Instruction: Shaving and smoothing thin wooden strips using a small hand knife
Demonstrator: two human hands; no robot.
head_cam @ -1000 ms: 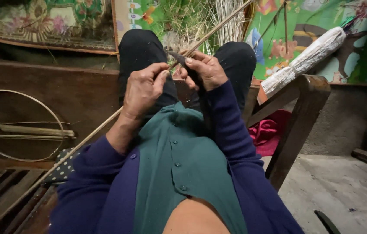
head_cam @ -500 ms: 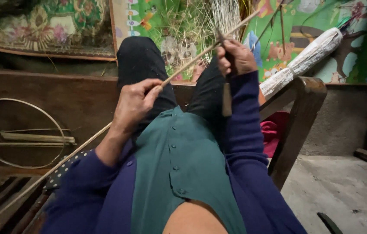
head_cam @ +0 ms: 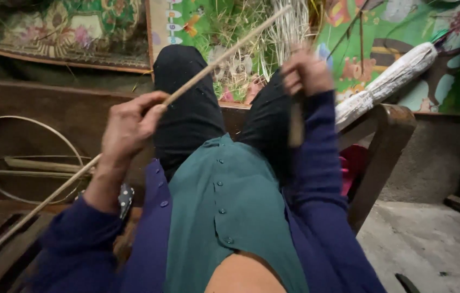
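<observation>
Evidently light, stiff yet springy, the long bamboo strip [head_cam: 132, 130] slanting across the lap was pinched mid-length by the left hand [head_cam: 129, 122], while the right hand [head_cam: 306, 70] was closed around a knife handle [head_cam: 295, 122].

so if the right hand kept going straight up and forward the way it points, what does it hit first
Most likely the bundle of pale dry straws right above the right hand, in front of the colourful painted cloth. Depth is unclear, so the straws may already touch its fingers.
</observation>
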